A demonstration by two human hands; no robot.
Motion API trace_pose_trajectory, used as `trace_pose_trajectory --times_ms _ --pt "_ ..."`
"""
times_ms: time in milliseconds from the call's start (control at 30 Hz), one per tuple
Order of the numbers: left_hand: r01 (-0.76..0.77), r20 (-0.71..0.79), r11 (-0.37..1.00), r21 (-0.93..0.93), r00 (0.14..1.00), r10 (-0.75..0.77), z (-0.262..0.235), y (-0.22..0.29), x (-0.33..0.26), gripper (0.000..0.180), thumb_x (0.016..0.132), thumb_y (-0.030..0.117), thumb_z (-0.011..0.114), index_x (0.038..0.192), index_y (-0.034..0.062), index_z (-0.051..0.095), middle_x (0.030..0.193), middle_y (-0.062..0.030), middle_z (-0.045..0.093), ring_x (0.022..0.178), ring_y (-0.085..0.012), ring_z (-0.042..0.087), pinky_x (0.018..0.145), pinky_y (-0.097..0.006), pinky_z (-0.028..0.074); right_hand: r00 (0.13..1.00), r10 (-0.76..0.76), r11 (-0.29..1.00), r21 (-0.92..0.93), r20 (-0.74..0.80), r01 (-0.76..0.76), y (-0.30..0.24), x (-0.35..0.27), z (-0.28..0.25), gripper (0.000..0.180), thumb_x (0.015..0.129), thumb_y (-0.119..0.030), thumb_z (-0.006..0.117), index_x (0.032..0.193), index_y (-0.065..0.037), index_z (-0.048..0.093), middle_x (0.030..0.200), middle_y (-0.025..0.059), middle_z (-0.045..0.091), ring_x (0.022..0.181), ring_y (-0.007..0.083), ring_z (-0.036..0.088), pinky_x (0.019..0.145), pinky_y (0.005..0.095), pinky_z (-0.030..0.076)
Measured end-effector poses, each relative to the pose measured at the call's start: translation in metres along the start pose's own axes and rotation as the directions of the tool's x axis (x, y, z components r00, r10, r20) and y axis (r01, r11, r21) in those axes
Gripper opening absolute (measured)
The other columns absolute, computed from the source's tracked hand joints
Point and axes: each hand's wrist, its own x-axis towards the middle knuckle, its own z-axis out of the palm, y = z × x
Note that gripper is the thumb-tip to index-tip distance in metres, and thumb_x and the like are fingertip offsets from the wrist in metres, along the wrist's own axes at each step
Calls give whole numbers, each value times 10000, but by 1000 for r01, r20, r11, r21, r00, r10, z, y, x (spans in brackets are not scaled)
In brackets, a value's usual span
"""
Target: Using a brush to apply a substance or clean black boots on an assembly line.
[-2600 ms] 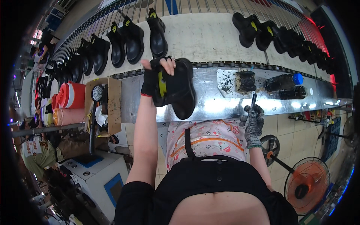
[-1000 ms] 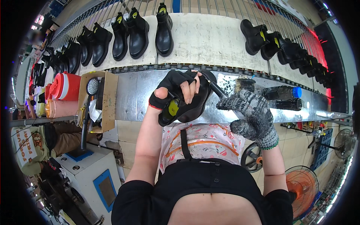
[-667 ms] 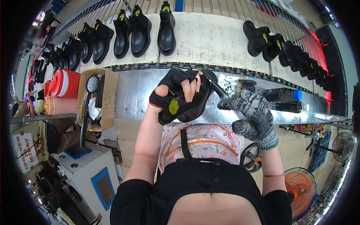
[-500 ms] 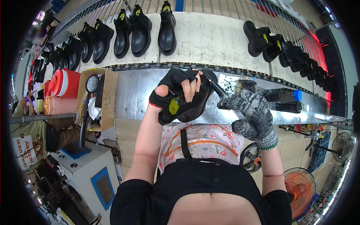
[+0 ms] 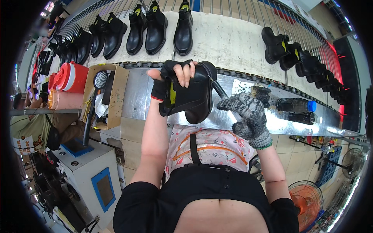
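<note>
Right hand (image 5: 246, 118) pinched a dark-handled tool (image 5: 220, 90) at the heel of the black boot (image 5: 198, 97) | left hand (image 5: 175, 79) curled over its shaft, thumb spread, above the metal bench (image 5: 136, 101); I read toe near, opening left, sole axis near–far | right: two bottles (image 5: 289, 105) held dark contents | left: cardboard box (image 5: 117, 99) held a round-headed implement (image 5: 100, 79)

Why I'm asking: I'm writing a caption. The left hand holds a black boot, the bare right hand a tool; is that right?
Not quite: the head view shows the right hand in a grey knitted glove, not bare. The rest stands.
</note>
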Motion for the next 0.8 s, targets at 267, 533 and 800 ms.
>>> trace_pose_trajectory --times_ms 267,533,800 --pt "-11 -169 998 -64 986 0 -22 18 -12 865 710 857 207 606 71 553 637 -39 537 813 -195 441 1003 -377 236 988 -68 997 36 -135 73 9 8 44 483 692 -433 623 1139 -251 630 941 22 596 806 222 559 676 351 446" --pt "-41 -258 993 -112 966 11 -46 21 -25 823 736 837 216 620 77 511 627 -43 486 817 -189 438 1020 -364 269 997 -53 989 135 -50 60 12 10 51 327 755 -303 605 1067 -226 659 989 27 636 839 250 597 724 369 477" --pt "-60 -433 982 -180 901 -25 -61 23 -39 853 744 827 219 659 50 560 660 -70 515 840 -211 465 1000 -359 307 999 -21 966 259 49 8 21 -2 59 259 750 -219 603 991 -173 685 993 56 660 906 271 614 790 375 489"
